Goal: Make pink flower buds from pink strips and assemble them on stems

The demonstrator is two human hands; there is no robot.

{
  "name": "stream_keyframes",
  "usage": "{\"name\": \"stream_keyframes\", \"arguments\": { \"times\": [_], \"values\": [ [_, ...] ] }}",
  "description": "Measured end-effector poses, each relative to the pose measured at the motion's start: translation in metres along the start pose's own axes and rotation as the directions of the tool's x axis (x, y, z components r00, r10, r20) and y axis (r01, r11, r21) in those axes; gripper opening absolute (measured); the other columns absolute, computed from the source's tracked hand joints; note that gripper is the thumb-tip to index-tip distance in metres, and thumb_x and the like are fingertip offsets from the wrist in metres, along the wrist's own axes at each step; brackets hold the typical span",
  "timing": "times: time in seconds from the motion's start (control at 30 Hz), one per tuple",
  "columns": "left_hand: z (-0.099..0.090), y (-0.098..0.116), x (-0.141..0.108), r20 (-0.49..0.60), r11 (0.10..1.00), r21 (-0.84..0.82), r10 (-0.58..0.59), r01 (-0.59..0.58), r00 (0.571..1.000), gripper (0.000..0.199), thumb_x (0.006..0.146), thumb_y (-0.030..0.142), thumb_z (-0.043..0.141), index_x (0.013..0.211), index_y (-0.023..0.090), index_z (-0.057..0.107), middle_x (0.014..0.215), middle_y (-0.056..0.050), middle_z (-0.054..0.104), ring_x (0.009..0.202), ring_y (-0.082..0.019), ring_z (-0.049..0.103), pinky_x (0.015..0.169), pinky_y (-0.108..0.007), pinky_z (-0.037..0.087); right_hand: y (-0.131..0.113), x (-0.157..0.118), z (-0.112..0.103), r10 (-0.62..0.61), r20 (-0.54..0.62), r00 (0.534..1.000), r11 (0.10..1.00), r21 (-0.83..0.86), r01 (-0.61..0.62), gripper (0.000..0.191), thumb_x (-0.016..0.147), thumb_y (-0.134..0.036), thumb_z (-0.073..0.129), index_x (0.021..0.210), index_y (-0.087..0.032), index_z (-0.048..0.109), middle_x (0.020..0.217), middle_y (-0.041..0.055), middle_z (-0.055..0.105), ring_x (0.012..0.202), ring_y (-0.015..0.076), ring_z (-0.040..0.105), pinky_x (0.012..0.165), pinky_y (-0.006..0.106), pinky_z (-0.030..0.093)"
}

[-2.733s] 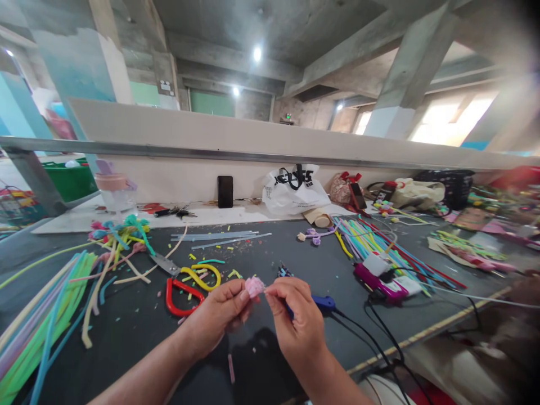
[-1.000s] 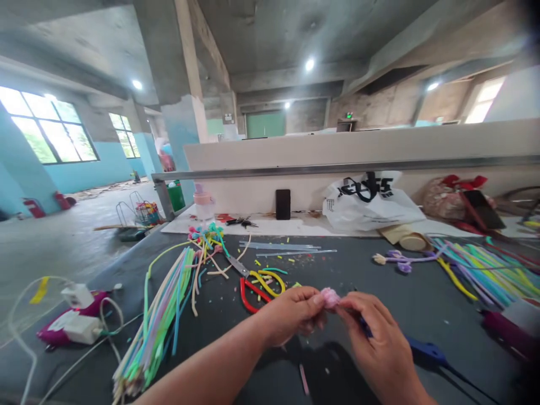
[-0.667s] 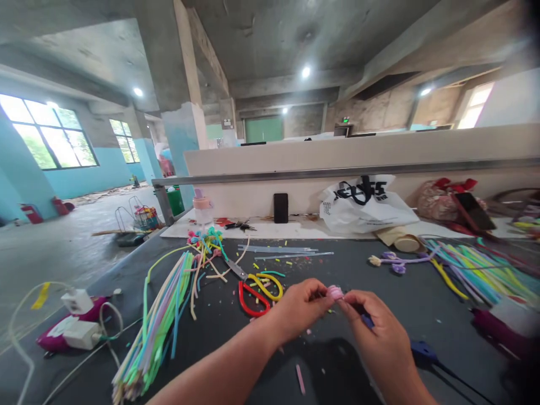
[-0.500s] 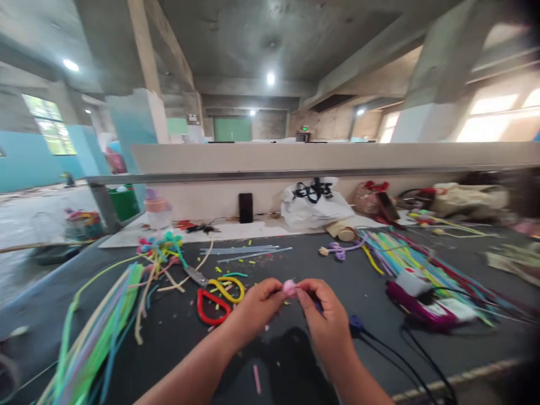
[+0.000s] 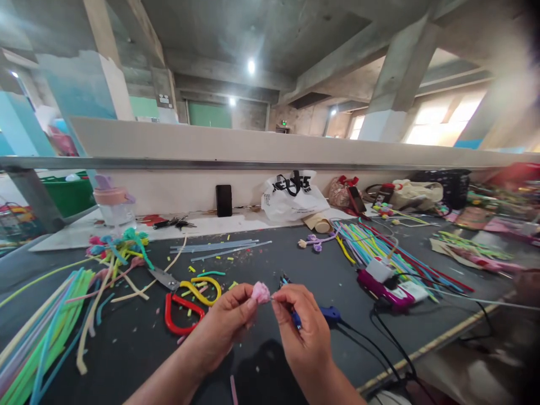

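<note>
My left hand (image 5: 230, 320) pinches a small pink fuzzy pipe-cleaner flower (image 5: 261, 292) between thumb and fingers. Just to its right, the closed fingertips of my right hand (image 5: 301, 320) grip what looks like a thin wire end coming out of the flower. Partly hidden behind my right hand is a blue glue gun (image 5: 331, 315) with a black cord, lying on the dark tabletop (image 5: 261, 368). Left of my hands lie scissors (image 5: 183, 312) with one red and one yellow handle loop. A short pink piece (image 5: 233, 389) rests near the front.
Long pipe cleaners (image 5: 54, 332) lie at left below finished coloured pieces (image 5: 120, 247). More pipe cleaners (image 5: 367, 242) lie at right beside a purple-and-white device (image 5: 386, 289). A phone (image 5: 224, 201), a white bag (image 5: 293, 197) and a bottle (image 5: 112, 205) stand along the back.
The view has swung to the right. My hands have drawn slightly apart, so the pink flower shows more fully, with a thin end between it and my right fingertips.
</note>
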State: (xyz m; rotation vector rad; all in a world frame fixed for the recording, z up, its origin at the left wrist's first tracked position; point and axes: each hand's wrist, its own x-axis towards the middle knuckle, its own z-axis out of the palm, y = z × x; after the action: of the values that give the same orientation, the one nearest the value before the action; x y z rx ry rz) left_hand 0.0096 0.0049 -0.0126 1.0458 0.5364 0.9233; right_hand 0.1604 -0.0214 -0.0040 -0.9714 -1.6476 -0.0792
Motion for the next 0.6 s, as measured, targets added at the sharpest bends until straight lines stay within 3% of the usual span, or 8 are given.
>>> {"name": "stream_keyframes", "arguments": {
  "times": [0.2, 0.37, 0.47, 0.6],
  "values": [
    [0.006, 0.008, -0.005, 0.006, 0.996, 0.088, -0.018, 0.018, 1.000, 0.031, 0.082, 0.045, 0.053, 0.072, 0.016, 0.050, 0.054, 0.007, 0.034, 0.042, -0.004, 0.020, 0.040, -0.019, 0.012, -0.001, -0.002, -0.002, 0.036, 0.006, 0.999, 0.997, 0.067, -0.036, 0.011, 0.082, -0.013, 0.054, 0.089, -0.021, 0.057, 0.083, 0.0037, 0.060, 0.078, 0.0169, 0.058, 0.071, 0.030, 0.048],
    [0.012, 0.015, -0.011, 0.117, 0.989, 0.044, -0.146, 0.141, 0.982, 0.034, 0.084, 0.047, 0.049, 0.069, 0.017, 0.046, 0.049, 0.008, 0.036, 0.035, -0.002, 0.018, 0.035, -0.018, 0.011, -0.004, -0.004, -0.002, 0.201, 0.220, 0.955, 0.910, 0.318, -0.265, 0.039, 0.081, -0.023, 0.058, 0.119, -0.023, 0.050, 0.104, 0.0076, 0.062, 0.089, 0.0194, 0.061, 0.081, 0.034, 0.050],
    [0.012, 0.016, -0.011, 0.126, 0.984, 0.051, -0.178, 0.173, 0.976, 0.032, 0.085, 0.045, 0.049, 0.070, 0.017, 0.047, 0.048, 0.008, 0.038, 0.031, -0.002, 0.020, 0.032, -0.016, 0.014, -0.005, -0.002, -0.001, 0.267, 0.289, 0.919, 0.847, 0.385, -0.367, 0.022, 0.082, -0.026, 0.058, 0.104, -0.023, 0.061, 0.096, 0.0058, 0.066, 0.091, 0.0199, 0.061, 0.084, 0.034, 0.049],
    [0.012, 0.016, -0.012, 0.102, 0.994, 0.061, -0.099, 0.093, 0.990, 0.028, 0.084, 0.043, 0.052, 0.085, 0.016, 0.054, 0.057, 0.005, 0.047, 0.032, -0.001, 0.031, 0.032, -0.015, 0.023, -0.003, 0.002, -0.001, 0.311, 0.266, 0.913, 0.795, 0.454, -0.403, 0.010, 0.080, -0.029, 0.062, 0.088, -0.024, 0.065, 0.095, 0.0046, 0.064, 0.092, 0.0192, 0.060, 0.084, 0.033, 0.048]
  ]
}}
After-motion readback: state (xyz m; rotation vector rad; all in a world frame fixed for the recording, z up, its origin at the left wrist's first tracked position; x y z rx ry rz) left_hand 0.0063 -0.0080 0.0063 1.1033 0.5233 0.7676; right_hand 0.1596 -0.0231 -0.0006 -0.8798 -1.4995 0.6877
